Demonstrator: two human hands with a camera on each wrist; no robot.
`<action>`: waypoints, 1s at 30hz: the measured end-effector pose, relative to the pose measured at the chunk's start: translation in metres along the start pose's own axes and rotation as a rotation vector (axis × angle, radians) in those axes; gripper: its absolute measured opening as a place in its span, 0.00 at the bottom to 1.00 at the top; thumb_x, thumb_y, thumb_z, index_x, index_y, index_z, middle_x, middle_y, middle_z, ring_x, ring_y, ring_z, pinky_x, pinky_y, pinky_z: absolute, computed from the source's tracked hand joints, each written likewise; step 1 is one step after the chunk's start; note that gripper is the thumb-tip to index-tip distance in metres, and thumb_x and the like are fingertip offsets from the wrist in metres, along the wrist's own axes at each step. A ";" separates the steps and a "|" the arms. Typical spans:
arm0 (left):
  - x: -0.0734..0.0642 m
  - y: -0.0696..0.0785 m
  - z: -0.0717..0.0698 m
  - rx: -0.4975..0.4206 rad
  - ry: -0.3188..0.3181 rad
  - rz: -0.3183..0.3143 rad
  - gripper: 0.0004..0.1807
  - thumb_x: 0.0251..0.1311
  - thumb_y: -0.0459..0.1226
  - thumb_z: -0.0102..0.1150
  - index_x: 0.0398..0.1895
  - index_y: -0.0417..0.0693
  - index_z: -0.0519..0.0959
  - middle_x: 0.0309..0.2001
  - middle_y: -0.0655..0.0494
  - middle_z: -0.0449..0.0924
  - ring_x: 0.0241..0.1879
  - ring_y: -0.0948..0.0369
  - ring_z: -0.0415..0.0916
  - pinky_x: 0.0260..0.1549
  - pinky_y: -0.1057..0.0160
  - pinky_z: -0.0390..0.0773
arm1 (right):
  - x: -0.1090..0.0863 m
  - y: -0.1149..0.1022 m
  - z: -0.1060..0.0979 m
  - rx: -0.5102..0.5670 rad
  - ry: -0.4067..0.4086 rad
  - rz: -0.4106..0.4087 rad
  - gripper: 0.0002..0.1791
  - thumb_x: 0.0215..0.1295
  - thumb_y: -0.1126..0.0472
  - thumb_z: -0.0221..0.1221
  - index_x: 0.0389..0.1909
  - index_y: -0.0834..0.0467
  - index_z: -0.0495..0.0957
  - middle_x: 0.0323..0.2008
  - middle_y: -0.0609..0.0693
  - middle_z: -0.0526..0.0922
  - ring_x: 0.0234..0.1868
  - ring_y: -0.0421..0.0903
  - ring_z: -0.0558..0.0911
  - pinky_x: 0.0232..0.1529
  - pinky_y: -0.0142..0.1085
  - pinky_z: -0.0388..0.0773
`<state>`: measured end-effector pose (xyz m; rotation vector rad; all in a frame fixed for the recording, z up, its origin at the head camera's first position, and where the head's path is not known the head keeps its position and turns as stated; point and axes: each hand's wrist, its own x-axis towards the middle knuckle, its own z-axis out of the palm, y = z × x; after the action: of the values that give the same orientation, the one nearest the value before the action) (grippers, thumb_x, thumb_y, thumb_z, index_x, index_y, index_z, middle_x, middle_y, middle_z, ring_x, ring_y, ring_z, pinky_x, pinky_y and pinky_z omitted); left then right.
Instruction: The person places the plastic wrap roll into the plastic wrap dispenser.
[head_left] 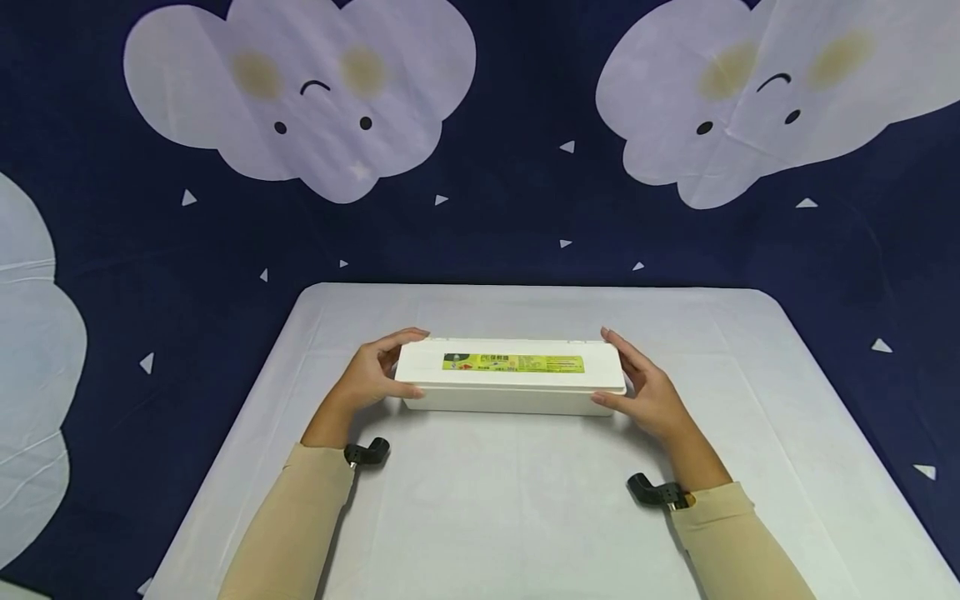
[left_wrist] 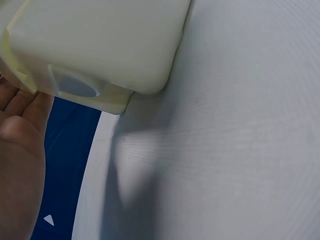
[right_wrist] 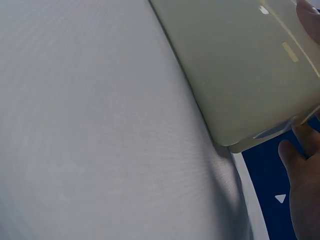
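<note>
A long white lidded box [head_left: 510, 401] lies crosswise on the white table, its lid down. On the lid is a green and yellow label [head_left: 513, 363] with small print. My left hand [head_left: 372, 375] grips the box's left end, thumb at the front edge and fingers reaching to the back corner. At the opposite end my right hand [head_left: 648, 396] holds it the same way. In the left wrist view the box end [left_wrist: 100, 40] shows a recess in its side. The right wrist view has the box's front wall [right_wrist: 240, 75] close over the table, casting a shadow.
A white cloth-covered table [head_left: 510, 517] with rounded far corners surrounds the box. Beyond it hangs or lies dark blue fabric [head_left: 517, 192] printed with clouds and small triangles. Black wrist cameras [head_left: 367, 452] sit at both cuffs.
</note>
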<state>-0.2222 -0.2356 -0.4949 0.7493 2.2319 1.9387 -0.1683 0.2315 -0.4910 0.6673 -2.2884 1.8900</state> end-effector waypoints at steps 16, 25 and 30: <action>-0.003 -0.002 0.001 0.019 -0.033 0.029 0.49 0.35 0.18 0.85 0.69 0.35 0.76 0.72 0.41 0.70 0.74 0.46 0.62 0.70 0.61 0.68 | -0.005 -0.004 0.001 0.008 -0.004 -0.008 0.54 0.50 0.85 0.73 0.79 0.72 0.58 0.79 0.67 0.57 0.79 0.61 0.56 0.77 0.36 0.57; -0.003 -0.005 0.000 0.042 -0.040 0.059 0.52 0.34 0.19 0.86 0.70 0.33 0.75 0.75 0.42 0.67 0.76 0.49 0.59 0.75 0.59 0.60 | -0.005 0.012 -0.001 -0.007 -0.008 -0.010 0.57 0.49 0.84 0.74 0.80 0.69 0.57 0.80 0.65 0.56 0.80 0.57 0.56 0.77 0.35 0.56; -0.003 -0.006 -0.001 0.081 -0.062 0.052 0.52 0.36 0.21 0.87 0.72 0.35 0.74 0.77 0.48 0.64 0.78 0.51 0.55 0.78 0.54 0.52 | -0.005 0.027 -0.005 -0.022 -0.012 -0.021 0.60 0.46 0.85 0.75 0.81 0.66 0.56 0.81 0.63 0.55 0.80 0.59 0.55 0.77 0.34 0.56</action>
<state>-0.2219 -0.2380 -0.5010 0.8734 2.2886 1.8300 -0.1749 0.2412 -0.5162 0.6989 -2.2958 1.8545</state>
